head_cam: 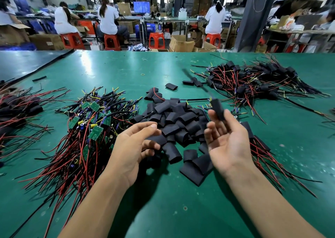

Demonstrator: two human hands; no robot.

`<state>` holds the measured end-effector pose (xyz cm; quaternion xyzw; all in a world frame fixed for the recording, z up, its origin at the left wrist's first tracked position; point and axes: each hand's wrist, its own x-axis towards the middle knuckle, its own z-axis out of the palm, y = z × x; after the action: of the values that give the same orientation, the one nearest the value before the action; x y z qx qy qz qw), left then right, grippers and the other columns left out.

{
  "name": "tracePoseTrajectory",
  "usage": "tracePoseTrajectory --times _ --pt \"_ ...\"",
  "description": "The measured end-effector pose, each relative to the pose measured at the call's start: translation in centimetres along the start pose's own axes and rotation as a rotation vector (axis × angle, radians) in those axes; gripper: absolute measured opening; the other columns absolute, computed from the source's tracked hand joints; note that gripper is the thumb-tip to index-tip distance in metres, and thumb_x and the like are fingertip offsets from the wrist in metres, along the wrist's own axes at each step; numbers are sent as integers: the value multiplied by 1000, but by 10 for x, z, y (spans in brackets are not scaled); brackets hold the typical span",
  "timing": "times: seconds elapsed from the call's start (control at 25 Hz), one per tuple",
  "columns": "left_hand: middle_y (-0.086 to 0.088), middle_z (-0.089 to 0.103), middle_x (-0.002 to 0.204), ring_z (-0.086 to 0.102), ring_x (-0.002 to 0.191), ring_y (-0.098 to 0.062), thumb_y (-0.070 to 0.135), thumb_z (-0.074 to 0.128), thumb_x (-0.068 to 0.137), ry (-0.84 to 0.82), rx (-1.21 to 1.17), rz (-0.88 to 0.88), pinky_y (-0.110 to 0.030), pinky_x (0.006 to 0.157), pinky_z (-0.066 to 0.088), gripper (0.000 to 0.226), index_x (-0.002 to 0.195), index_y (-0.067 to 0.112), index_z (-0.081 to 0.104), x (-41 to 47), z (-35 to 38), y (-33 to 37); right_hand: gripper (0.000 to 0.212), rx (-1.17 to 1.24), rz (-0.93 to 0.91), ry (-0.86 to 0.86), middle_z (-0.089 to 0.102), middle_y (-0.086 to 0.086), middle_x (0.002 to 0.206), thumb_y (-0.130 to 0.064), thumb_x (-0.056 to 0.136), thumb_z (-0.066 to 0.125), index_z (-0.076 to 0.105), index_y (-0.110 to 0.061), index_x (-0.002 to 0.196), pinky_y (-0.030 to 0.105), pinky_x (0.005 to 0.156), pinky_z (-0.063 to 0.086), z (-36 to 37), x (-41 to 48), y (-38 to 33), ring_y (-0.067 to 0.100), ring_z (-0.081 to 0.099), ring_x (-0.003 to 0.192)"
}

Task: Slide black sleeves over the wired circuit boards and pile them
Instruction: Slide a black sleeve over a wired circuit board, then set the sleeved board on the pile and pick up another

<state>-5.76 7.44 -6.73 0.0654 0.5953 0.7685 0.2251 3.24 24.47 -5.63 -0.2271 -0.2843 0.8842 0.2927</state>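
Note:
My right hand is palm up with its fingers spread. A sleeved board sits blurred at its fingertips, between thumb and forefinger, with its wire trailing up and to the left. My left hand hovers with loosely curled fingers over the pile of loose black sleeves and holds nothing. Bare green circuit boards with red and black wires are heaped to the left of that hand. A pile of sleeved boards lies at the far right.
The green table mat runs to a far edge. Another heap of sleeved wires lies at the left edge, and red wires spread under my right wrist. People sit at benches beyond the table.

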Motion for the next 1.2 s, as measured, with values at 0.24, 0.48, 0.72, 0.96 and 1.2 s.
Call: tracePoseTrajectory --times 0.24,0.48,0.72,0.96,1.2 --pt "-6 72 79 55 44 -13 5 64 92 114 128 100 -18 41 42 8 93 11 70 7 -4 -10 30 -9 -46 179 72 -1 67 -41 102 50 57 -20 82 16 41 42 -9 7 -3 8 51 41" --pt "-16 67 97 63 46 -18 2 64 91 251 102 50 -25 42 51 26 116 5 57 17 -14 -12 34 4 -50 170 59 -3 57 -46 97 57 50 -20 76 17 38 35 -6 6 0 9 45 40" --pt "-17 64 103 67 49 -21 1 59 94 276 24 -27 -28 44 55 43 133 4 43 17 -15 -7 40 -29 -15 108 52 -4 56 -49 101 49 48 -21 71 19 39 31 -8 6 2 9 40 38" --pt "-13 65 111 68 53 -19 3 61 95 238 18 102 -27 50 56 37 129 15 54 14 -15 -4 37 -508 -157 -72 59 0 60 -42 102 49 61 -15 79 21 42 25 -12 10 18 9 39 40" --pt "-11 73 111 69 59 -13 31 53 101 159 -358 -22 -22 53 56 21 108 12 60 19 -21 5 22 -1084 -508 -176 67 -3 69 -33 99 61 67 -22 81 24 58 40 -26 10 22 7 49 55"
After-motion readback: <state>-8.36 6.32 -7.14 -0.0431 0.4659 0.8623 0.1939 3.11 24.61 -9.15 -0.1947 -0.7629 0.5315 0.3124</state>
